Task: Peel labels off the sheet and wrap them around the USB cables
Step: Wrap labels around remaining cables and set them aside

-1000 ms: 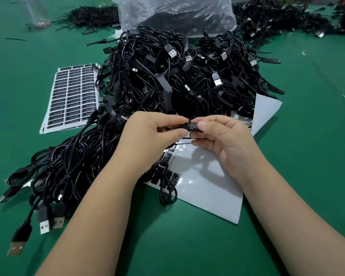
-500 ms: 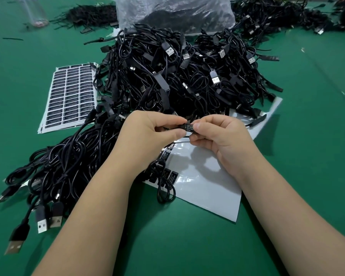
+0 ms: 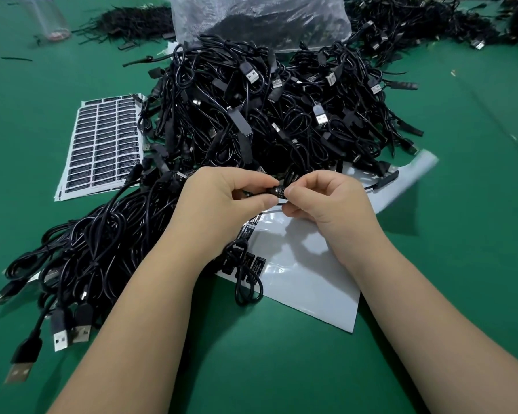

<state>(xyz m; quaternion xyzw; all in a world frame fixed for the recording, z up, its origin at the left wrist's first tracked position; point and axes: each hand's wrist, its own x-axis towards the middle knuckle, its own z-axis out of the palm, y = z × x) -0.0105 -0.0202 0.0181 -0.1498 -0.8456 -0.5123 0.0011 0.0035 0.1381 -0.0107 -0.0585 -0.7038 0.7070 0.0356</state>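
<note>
One label going on, a big heap left to do.

Head view: my left hand (image 3: 222,204) and right hand (image 3: 326,201) meet just in front of the cable pile (image 3: 266,115), both pinching one cable's label (image 3: 278,191). The nearly stripped sheet (image 3: 311,279) lies under my hands; a full sheet (image 3: 102,144) waits left of the pile.

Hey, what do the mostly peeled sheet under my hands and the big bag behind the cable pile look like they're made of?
Mostly peeled sheet: likely glossy release-coated backing paper; it is white and reflects glare. Bag: apparently thin clear plastic film; it is crinkled, shiny, and dark contents show through.
</note>
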